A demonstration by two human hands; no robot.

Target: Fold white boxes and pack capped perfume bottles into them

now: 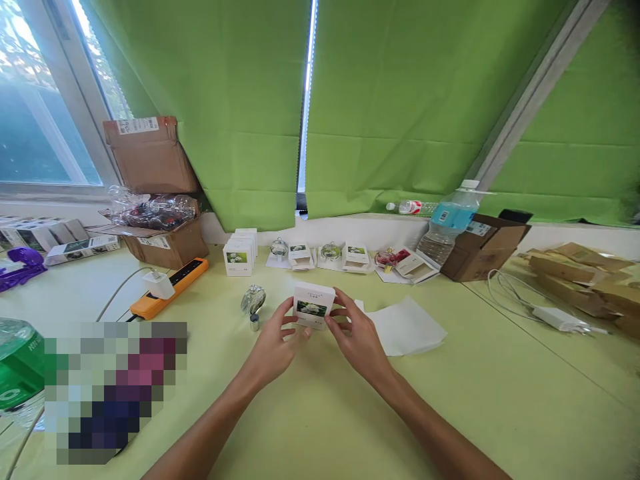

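A small white box (pixel 313 305) with a flower picture on its front is held between both my hands just above the yellow-green table (pixel 320 413). My left hand (pixel 274 345) grips its left side with thumb and fingers. My right hand (pixel 356 337) grips its right side. A round glass bottle (pixel 253 299) lies on the table just left of my left hand, with a small silver cap (pixel 255 323) beside it. White paper sheets (pixel 406 326) lie right of my right hand.
Along the back edge stand more white boxes (pixel 241 253), glass bottles (pixel 330 251) and open packaging (pixel 413 265). A water bottle (pixel 449 223) leans by a cardboard box (pixel 483 247). An orange power strip (pixel 170 287) and another carton (pixel 155 200) sit left; chargers and cables (pixel 555 317) right.
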